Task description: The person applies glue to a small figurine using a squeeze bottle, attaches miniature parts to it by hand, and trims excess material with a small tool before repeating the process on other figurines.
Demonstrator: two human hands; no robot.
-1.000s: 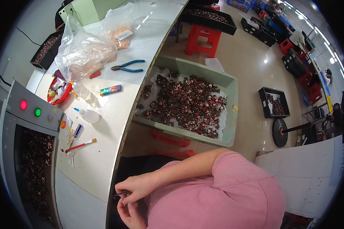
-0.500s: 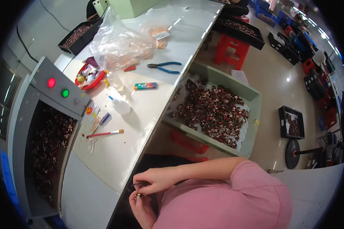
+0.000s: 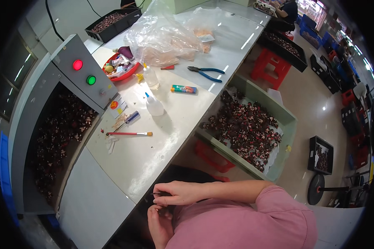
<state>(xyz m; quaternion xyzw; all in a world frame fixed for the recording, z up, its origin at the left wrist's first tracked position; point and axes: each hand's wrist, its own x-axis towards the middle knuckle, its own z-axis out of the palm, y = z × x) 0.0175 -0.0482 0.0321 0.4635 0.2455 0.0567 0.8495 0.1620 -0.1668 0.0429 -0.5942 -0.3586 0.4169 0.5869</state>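
Low in the view, my right hand (image 3: 180,193) is closed around a slim dark thing (image 3: 164,194), whose thin tip pokes out past the fingers; its kind does not show. Just below it, my left hand (image 3: 159,224) has its fingers curled together in a pinch. Whatever lies between them is mostly hidden, with only a small dark bit showing. The hands are close together beside the table's near edge, over a dark area in front of my pink shirt.
On the table (image 3: 149,145) lie a paintbrush (image 3: 131,133), blue-handled pliers (image 3: 205,73), a white squeeze bottle (image 3: 154,106), a lighter-like colourful box (image 3: 183,89) and plastic bags (image 3: 166,45). A grey machine (image 3: 83,62) stands left. Right is a green bin (image 3: 293,128) of dark-and-pale pieces.
The view has shifted, so the table and machine sit farther right. My hands remain together; the right one has tilted slightly, and the pale-spotted bit at my left fingertips shows less.
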